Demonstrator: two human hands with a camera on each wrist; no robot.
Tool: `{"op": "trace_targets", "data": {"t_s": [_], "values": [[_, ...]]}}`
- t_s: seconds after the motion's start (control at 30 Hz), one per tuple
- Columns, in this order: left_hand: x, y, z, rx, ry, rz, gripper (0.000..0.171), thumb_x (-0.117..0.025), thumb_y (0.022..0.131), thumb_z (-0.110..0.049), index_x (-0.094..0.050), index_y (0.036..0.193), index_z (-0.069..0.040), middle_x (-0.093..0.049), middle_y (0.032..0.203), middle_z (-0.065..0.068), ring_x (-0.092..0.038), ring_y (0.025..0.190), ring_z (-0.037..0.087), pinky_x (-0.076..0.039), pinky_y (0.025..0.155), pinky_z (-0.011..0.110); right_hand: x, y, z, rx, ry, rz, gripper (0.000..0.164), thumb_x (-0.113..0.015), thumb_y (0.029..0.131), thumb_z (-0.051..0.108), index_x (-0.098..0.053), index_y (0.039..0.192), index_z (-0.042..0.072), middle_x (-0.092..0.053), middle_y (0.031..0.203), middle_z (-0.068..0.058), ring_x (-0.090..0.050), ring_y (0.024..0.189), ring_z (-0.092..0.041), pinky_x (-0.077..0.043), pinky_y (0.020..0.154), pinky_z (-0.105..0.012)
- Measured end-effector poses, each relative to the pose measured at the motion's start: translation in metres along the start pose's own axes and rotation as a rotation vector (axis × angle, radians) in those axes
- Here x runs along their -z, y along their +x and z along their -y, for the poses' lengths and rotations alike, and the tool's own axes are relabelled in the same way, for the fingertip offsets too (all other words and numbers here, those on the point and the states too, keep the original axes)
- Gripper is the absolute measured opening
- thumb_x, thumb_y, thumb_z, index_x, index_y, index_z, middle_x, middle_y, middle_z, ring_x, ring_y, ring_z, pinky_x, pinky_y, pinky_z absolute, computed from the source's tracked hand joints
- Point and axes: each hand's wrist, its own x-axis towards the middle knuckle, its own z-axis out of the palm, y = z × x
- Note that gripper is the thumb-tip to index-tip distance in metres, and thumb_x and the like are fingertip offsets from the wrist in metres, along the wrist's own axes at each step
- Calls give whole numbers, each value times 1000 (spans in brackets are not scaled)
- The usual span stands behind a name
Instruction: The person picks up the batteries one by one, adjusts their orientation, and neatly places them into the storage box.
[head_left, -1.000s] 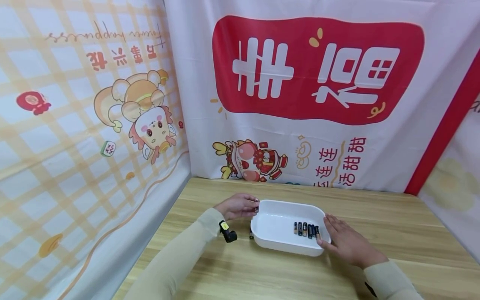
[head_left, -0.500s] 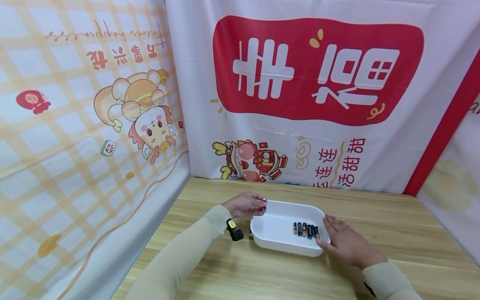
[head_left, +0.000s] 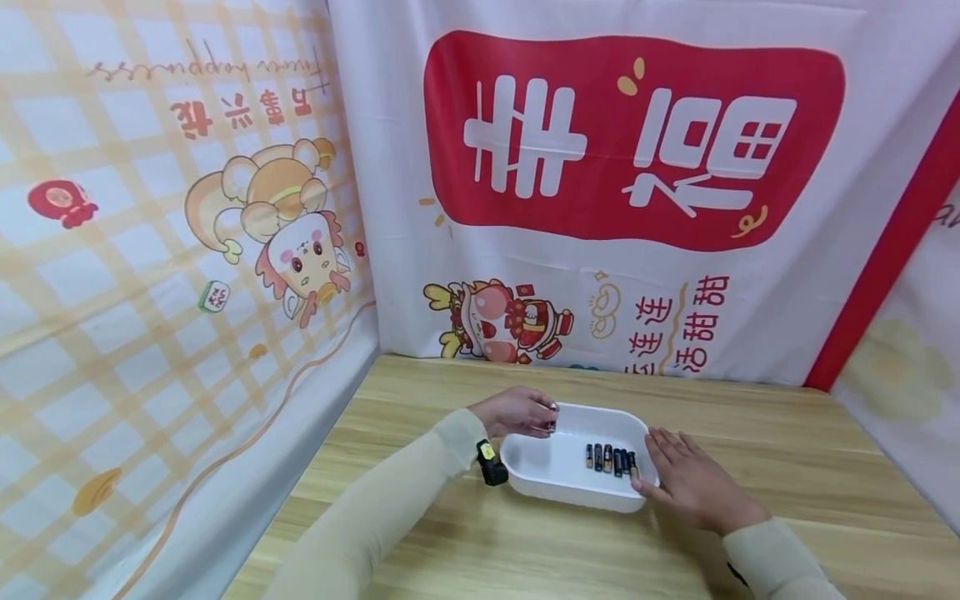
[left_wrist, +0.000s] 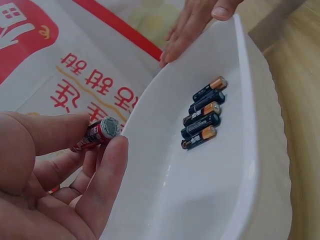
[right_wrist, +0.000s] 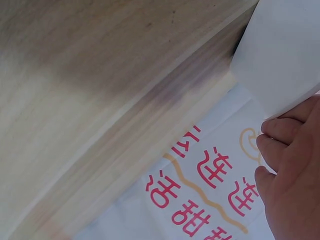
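Observation:
My left hand (head_left: 520, 412) pinches a red-and-black battery (left_wrist: 98, 134) between thumb and fingers, its silver end facing out in the left wrist view. That hand hangs over the back left part of a white rectangular dish (head_left: 573, 495). Toward the dish's right end, several black-and-copper batteries (left_wrist: 201, 122) lie side by side in a row on its floor. My right hand (head_left: 693, 483) rests against the right end of the dish, fingers stretched along the rim and thumb over the front corner. In the right wrist view its fingers touch the dish's white wall (right_wrist: 282, 55).
The dish stands on a wood-grain table (head_left: 450, 550). A printed white cloth (head_left: 405, 275) with red characters hangs behind the table's back edge, and a checked cloth (head_left: 150, 333) hangs at the left. A black wrist camera (head_left: 491, 467) sits close to the dish's left end.
My left hand has moved right with the battery, from the dish's left rim to over its inside. The right hand and the row of batteries have stayed in place.

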Motion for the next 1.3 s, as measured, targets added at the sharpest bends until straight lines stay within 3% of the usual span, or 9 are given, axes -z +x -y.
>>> {"op": "trace_targets", "data": {"t_s": [0.27,0.57,0.83,1.1,1.3], "values": [[-20,12,5,16,72,-2,28,-66,91,-4,-63,118,5,-61,117,27,-67,85,24,-60,74,35,5,3,2,15,-23,13,82,-40,98,59,-39,141,-10,-33,149,-26,-29,138,-42,-19,115,-56],[-29,26,9,38,72,-37,28,-65,91,-1,-63,117,7,-62,115,27,-67,83,24,-60,72,34,2,6,-1,22,-23,14,82,-41,98,59,-38,142,-11,-32,149,-27,-28,138,-43,-19,115,-56],[-40,34,17,15,130,-98,23,-65,89,2,-64,111,9,-67,99,22,-65,77,20,-60,69,33,4,4,-2,26,-33,18,82,-40,98,59,-39,141,-11,-33,149,-27,-30,137,-43,-20,114,-56],[-47,45,23,42,240,-161,15,-66,88,2,-68,103,5,-68,86,15,-64,70,21,-60,70,37,3,1,-1,25,-23,13,82,-40,98,59,-39,141,-10,-33,149,-26,-29,138,-42,-20,115,-56],[-53,50,29,62,254,-192,8,-67,86,4,-67,94,1,-67,82,14,-64,65,22,-60,66,36,2,0,-1,21,-13,2,81,-41,98,59,-40,141,-11,-34,148,-27,-29,138,-42,-21,114,-56]]}}
